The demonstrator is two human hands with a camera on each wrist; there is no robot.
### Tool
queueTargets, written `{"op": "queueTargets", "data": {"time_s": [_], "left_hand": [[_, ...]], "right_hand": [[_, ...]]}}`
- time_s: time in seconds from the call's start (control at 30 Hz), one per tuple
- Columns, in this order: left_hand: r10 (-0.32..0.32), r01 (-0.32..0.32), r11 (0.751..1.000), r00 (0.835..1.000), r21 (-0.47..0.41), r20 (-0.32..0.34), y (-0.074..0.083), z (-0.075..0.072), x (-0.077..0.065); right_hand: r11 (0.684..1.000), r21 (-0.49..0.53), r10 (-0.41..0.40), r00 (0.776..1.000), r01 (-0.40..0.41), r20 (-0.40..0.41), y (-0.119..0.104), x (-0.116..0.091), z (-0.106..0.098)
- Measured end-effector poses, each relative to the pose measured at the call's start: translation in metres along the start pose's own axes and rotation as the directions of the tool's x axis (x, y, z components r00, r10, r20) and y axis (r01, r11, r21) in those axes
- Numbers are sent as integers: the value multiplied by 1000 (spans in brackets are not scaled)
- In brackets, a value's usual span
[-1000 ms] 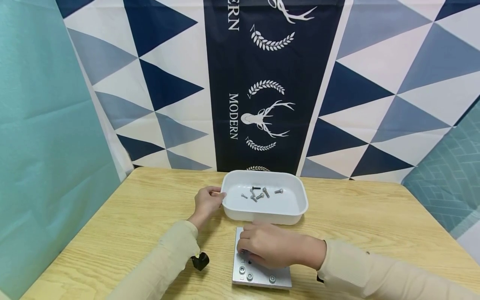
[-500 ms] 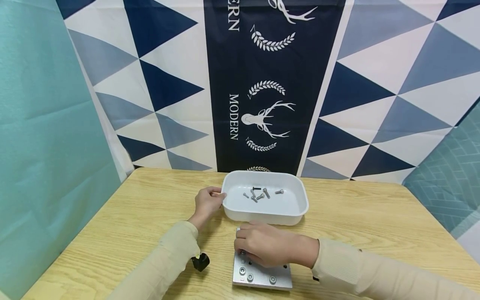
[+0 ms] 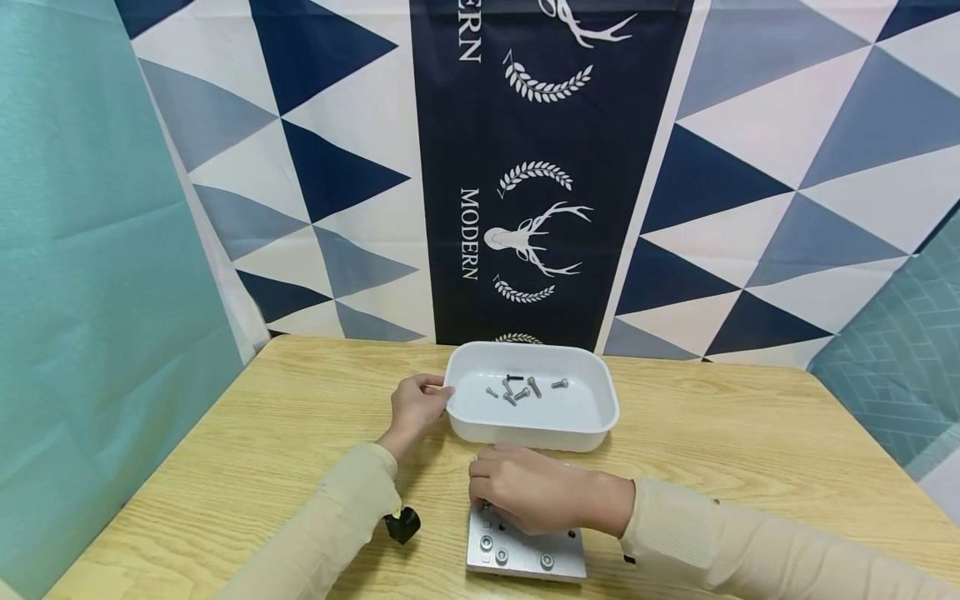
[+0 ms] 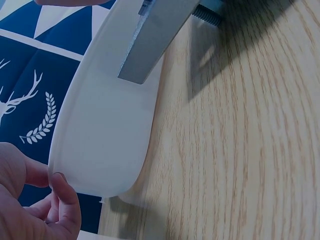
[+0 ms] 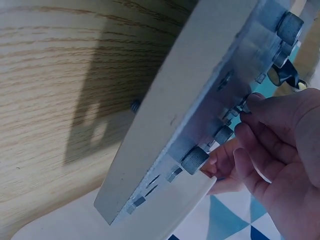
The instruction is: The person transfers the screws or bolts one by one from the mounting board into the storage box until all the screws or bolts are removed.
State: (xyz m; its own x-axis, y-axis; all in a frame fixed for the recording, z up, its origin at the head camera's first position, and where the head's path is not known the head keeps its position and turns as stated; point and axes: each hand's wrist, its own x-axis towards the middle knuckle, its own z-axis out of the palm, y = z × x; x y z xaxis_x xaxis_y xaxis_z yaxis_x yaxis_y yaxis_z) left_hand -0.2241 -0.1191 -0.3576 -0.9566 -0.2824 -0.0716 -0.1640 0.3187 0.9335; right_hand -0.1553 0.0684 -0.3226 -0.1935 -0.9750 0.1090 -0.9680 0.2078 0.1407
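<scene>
My left hand (image 3: 415, 408) pinches the left rim of a white tray (image 3: 536, 437), thumb on one side of the wall and fingers on the other, as the left wrist view also shows. Several screws (image 3: 533, 387) lie loose in the tray. In front of it is a silver metal plate (image 3: 525, 565) with several bolts and holes. Over the plate, my right hand (image 3: 536, 490) hides its upper part. In the right wrist view, thumb and forefinger pinch a small screw (image 5: 245, 106) at the plate's face, its head partly covered. A bolt's threaded end (image 4: 207, 16) pokes out beneath the plate.
The wooden table (image 3: 315, 392) carries both the tray and the plate. A black device (image 3: 402, 525) hangs under the left sleeve. Behind the table stands a patterned cloth backdrop (image 3: 360, 167), with teal sheeting (image 3: 97, 292) at the left side.
My right hand has shifted slightly left over the plate, uncovering a hole near the plate's right edge. The left hand keeps its grip on the tray rim.
</scene>
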Motion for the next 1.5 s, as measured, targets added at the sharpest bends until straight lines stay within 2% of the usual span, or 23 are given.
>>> {"op": "queueTargets", "data": {"time_s": [0.23,0.6,0.93,1.17,1.5], "left_hand": [[9,-9,1000,1000,-8,2,-1,-1,-2],[12,-12,1000,1000,-18,-16,-2,-3,-3],[2,-2,1000,1000,-14,-9,-3,-1,-3],[5,-5,1000,1000,-12,-3,-3,0,-3],[3,-2,1000,1000,-13,5,-1,-2,-3]], "right_hand": [[1000,24,-15,1000,15,24,2,2,0],[1000,15,-8,993,6,119,3,8,-3],[1000,-17,-4,993,6,120,1,7,-3],[1000,7,-1,997,0,76,2,6,-4],[1000,2,-1,998,1,64,3,6,-8]]}}
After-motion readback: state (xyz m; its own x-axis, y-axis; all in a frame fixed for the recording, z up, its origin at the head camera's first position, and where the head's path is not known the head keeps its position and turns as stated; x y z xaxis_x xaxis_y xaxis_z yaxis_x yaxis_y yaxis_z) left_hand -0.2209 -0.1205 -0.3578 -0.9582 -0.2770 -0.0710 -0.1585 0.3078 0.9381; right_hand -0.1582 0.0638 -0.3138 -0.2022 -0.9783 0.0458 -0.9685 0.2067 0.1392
